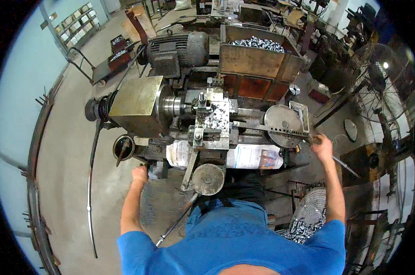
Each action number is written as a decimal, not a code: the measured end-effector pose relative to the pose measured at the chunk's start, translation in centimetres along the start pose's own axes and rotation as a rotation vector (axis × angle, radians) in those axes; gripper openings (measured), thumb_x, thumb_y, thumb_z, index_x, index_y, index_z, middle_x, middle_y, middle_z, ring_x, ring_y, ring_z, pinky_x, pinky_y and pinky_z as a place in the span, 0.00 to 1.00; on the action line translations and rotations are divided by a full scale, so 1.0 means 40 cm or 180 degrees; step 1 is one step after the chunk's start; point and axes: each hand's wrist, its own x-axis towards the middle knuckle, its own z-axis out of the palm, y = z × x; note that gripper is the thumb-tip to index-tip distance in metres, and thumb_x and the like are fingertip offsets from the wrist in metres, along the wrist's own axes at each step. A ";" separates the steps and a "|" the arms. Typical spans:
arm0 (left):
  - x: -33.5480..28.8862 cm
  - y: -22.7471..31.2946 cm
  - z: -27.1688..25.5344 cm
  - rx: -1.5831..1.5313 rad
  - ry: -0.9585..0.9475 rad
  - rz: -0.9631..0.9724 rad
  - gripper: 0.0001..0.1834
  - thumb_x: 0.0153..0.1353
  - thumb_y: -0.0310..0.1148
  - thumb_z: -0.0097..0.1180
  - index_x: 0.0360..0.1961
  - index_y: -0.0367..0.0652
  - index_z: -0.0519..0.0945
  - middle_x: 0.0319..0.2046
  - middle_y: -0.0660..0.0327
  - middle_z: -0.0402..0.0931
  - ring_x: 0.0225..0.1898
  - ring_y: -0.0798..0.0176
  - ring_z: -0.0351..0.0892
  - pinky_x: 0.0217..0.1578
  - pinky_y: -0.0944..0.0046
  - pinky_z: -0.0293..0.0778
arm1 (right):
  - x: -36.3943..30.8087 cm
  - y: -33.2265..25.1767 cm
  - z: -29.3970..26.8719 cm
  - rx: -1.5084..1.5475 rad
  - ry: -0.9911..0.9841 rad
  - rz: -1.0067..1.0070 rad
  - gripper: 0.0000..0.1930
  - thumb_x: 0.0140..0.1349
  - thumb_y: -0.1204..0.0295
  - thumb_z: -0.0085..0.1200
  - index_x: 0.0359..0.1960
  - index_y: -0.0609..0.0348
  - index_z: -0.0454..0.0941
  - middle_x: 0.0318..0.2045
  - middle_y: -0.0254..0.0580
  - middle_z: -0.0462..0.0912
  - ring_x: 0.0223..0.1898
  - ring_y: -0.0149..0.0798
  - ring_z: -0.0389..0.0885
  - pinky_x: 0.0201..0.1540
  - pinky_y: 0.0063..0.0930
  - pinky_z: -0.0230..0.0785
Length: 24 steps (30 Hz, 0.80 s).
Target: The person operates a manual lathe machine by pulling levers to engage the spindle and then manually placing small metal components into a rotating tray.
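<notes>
A small lathe-like machine stands in front of me, its spindle chuck (173,105) facing a tool slide (213,117) strewn with metal chips. My right hand (322,147) is closed round the end of a long flat lever (281,130) with a row of holes, which runs out from the slide over a round metal disc (277,117). Low at the machine's left front, my left hand (140,174) is curled beside a grey block (158,169); what its fingers grip is hidden. Between my arms sits a second round plate (208,179) with a bar attached.
Behind the machine are a motor (177,49) and a rusty bin (251,59) of small shiny metal parts. A mesh basket (312,206) of similar parts is by my right side. Printed paper (254,156) covers the front edge. A fan (377,73) stands at right, a trolley (108,68) at far left.
</notes>
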 end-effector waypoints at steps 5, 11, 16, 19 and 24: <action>-0.109 -0.001 -0.048 -0.1142 0.0465 -0.0415 0.16 0.48 0.37 0.56 0.40 0.46 0.78 0.30 0.52 0.78 0.34 0.49 0.77 0.34 0.54 0.73 | -0.078 0.411 0.063 -0.1413 -0.0520 0.1286 0.29 0.47 0.70 0.51 0.55 0.59 0.64 0.53 0.44 0.69 0.57 0.48 0.62 0.58 0.40 0.56; -0.325 0.039 -0.154 -0.2263 -0.0779 0.0291 0.25 0.49 0.39 0.59 0.49 0.42 0.73 0.34 0.50 0.78 0.36 0.57 0.79 0.37 0.60 0.72 | -0.169 0.366 0.105 -0.1651 -0.0470 0.1325 0.23 0.45 0.70 0.52 0.46 0.60 0.69 0.43 0.49 0.74 0.47 0.50 0.71 0.48 0.42 0.64; -0.513 0.233 -0.364 -0.3514 -0.1295 0.0849 0.24 0.53 0.38 0.58 0.50 0.38 0.72 0.39 0.55 0.77 0.40 0.61 0.77 0.43 0.61 0.70 | -0.431 0.295 0.131 -0.1136 -0.0079 0.1051 0.20 0.38 0.67 0.55 0.36 0.61 0.72 0.24 0.53 0.78 0.28 0.57 0.77 0.32 0.46 0.70; -0.536 0.300 -0.292 -0.2351 -0.1327 0.0664 0.20 0.51 0.41 0.57 0.41 0.39 0.76 0.31 0.47 0.77 0.33 0.50 0.78 0.36 0.58 0.71 | -0.511 0.147 0.118 -0.0980 0.0014 0.1211 0.19 0.33 0.65 0.57 0.28 0.61 0.69 0.20 0.53 0.77 0.23 0.56 0.76 0.28 0.48 0.69; -0.523 0.312 -0.268 -0.2202 -0.0957 0.0760 0.13 0.49 0.40 0.54 0.34 0.45 0.78 0.27 0.48 0.76 0.33 0.46 0.76 0.34 0.51 0.70 | -0.559 0.090 0.132 -0.0862 -0.0222 0.1444 0.20 0.33 0.63 0.56 0.30 0.60 0.69 0.20 0.55 0.77 0.24 0.58 0.76 0.28 0.49 0.68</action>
